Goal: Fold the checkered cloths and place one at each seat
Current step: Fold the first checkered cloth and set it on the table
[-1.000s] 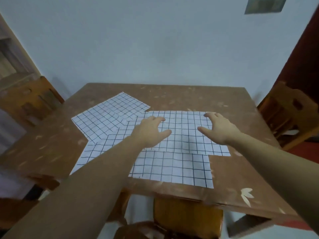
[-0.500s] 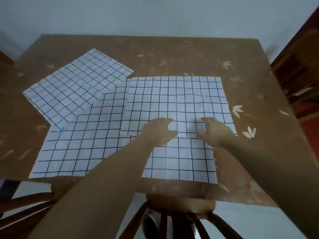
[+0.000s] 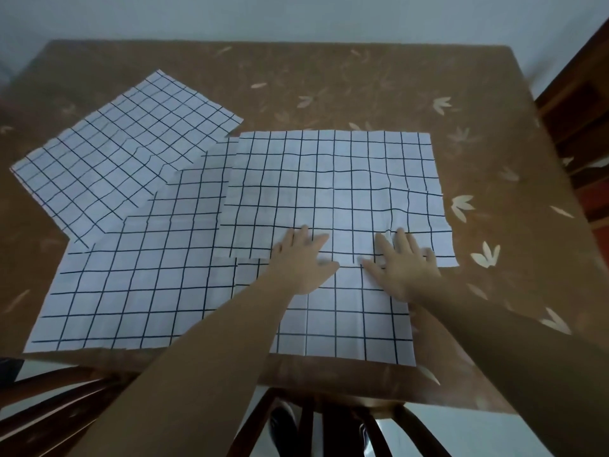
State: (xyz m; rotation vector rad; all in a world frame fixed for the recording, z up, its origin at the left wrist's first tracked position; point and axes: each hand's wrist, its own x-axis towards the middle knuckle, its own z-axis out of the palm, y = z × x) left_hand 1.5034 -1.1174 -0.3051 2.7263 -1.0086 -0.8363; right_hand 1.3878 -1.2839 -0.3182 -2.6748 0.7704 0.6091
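Several white cloths with a dark grid lie spread flat and overlapping on the brown table (image 3: 362,77). The top cloth (image 3: 329,183) sits in the middle right. Beneath it lie a lower cloth (image 3: 346,324) near the front edge, a left cloth (image 3: 138,285) and a tilted far-left cloth (image 3: 125,150). My left hand (image 3: 301,258) and my right hand (image 3: 403,262) rest side by side, palms down with fingers straight, on the near edge of the top cloth.
The table carries a pale leaf pattern. A dark wooden chair (image 3: 329,420) stands tucked under the front edge, another chair back (image 3: 49,400) at the lower left. Brown furniture (image 3: 580,120) stands at the right. A pale wall runs behind the table.
The view tilted down toward the table. Both hands drew back from the middle of the top cloth to its near edge and came closer together.
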